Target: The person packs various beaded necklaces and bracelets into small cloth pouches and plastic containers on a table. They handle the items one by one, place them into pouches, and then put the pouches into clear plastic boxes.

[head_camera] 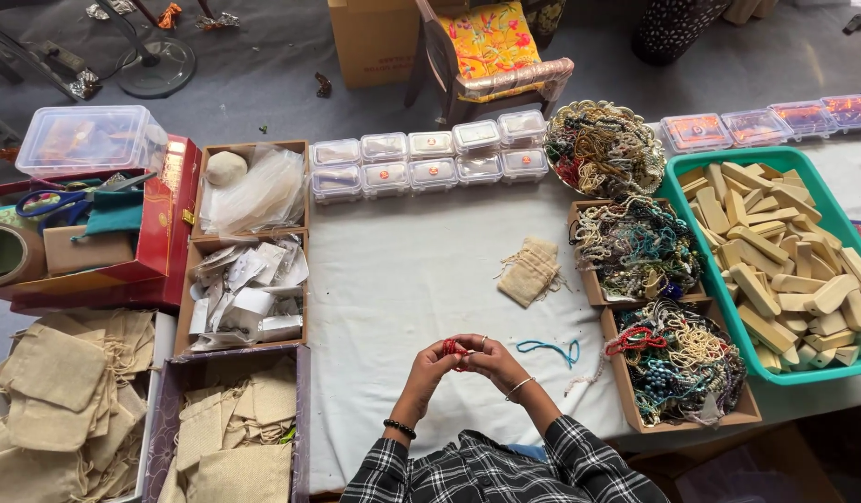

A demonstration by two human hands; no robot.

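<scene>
My left hand (432,364) and my right hand (491,360) meet over the white table cover (402,270), both pinching a small red bead string (454,351) between the fingertips. A blue cord (549,349) lies on the cloth just right of my right hand. A small burlap pouch (530,270) rests further out, above the hands. A dark bead bracelet is on my left wrist, a thin bangle on my right.
Cardboard boxes of mixed bead necklaces (677,363) stand to the right, beside a green tray of wooden pieces (784,270). Small clear plastic boxes (430,158) line the far edge. Left are boxes of paper packets (244,289) and burlap pouches (230,428), plus a red box (165,214).
</scene>
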